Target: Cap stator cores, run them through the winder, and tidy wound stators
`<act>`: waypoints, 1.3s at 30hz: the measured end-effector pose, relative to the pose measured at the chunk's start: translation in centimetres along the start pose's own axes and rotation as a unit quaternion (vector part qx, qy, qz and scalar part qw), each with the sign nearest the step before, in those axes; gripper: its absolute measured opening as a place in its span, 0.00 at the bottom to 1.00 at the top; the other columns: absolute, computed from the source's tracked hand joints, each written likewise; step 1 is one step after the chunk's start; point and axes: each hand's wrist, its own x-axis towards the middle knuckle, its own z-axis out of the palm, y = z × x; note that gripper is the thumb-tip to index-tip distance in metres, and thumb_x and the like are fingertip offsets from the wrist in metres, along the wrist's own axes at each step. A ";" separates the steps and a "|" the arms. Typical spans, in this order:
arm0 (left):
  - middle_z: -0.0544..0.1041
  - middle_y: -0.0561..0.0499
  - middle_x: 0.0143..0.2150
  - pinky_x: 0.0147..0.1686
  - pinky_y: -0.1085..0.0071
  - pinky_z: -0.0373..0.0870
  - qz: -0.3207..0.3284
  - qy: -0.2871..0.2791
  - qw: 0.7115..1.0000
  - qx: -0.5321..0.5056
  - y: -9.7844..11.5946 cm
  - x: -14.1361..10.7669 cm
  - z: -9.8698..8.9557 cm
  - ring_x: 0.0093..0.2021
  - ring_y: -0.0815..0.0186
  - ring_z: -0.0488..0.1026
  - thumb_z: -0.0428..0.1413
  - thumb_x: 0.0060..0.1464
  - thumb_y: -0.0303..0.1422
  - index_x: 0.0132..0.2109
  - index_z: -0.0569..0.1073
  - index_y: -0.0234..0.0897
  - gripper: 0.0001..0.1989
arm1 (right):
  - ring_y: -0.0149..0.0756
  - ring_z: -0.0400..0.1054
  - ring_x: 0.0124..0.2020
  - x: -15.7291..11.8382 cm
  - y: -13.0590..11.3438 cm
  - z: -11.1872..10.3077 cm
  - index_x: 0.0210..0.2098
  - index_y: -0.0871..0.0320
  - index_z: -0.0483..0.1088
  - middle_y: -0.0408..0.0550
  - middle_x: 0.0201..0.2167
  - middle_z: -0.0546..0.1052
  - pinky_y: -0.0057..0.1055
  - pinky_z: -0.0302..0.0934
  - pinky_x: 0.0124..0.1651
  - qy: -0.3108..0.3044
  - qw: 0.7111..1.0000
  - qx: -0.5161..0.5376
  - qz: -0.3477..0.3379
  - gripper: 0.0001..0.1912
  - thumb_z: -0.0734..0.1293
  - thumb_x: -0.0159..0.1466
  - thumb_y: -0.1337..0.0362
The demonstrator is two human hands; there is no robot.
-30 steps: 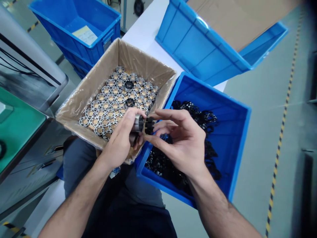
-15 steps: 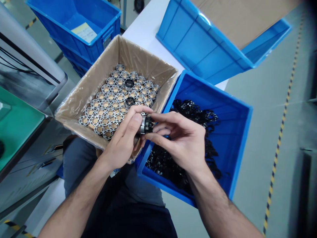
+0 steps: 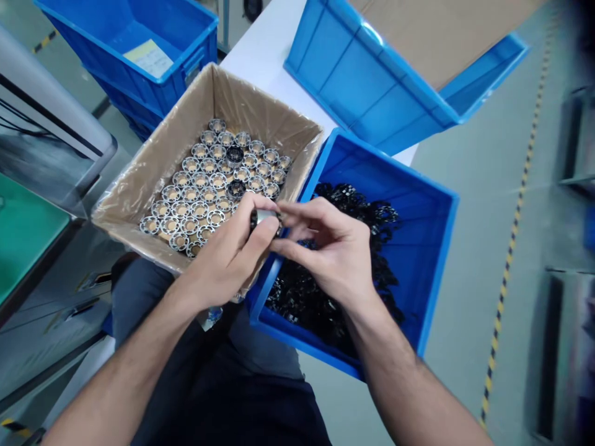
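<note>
My left hand (image 3: 232, 248) is wrapped around a ring-shaped metal stator core (image 3: 266, 215), its thumb pressed along the core's side. Black toothed plastic shows at both ends of that core. On its right end rest the thumb and fingertips of my right hand (image 3: 337, 248), pinching the black edge. Below and left of the hands, a plastic-lined cardboard box (image 3: 260, 99) holds rows of bare metal stator cores (image 3: 190, 194). Two cores among them, one black-topped core (image 3: 235, 154) and another black-topped core (image 3: 236, 189), carry black plastic. Under my right hand lie many black plastic pieces (image 3: 320, 310).
Those pieces fill part of a blue bin (image 3: 418, 248) beside the box. Behind stands a lighter blue crate (image 3: 344, 68) with cardboard on it, on a white table (image 3: 260, 56). Stacked blue crates (image 3: 186, 46) are at upper left, a green surface (image 3: 28, 229) at left.
The held core has turned in my left hand: its black right end showed widely before, and now black shows at both ends. My right fingertips stay at its right end. The view has shifted slightly.
</note>
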 end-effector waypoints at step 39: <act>0.71 0.54 0.23 0.18 0.72 0.56 -0.091 0.065 0.950 -0.291 -0.5 0.3 0.6 0.18 0.71 0.61 0.52 0.74 0.68 0.40 0.77 0.40 0.35 | 0.39 0.78 0.39 -4.8 3.5 -6.8 0.51 0.55 0.82 0.49 0.42 0.83 0.35 0.69 0.43 -0.290 0.879 -0.347 0.150 0.10 0.68 0.75 0.65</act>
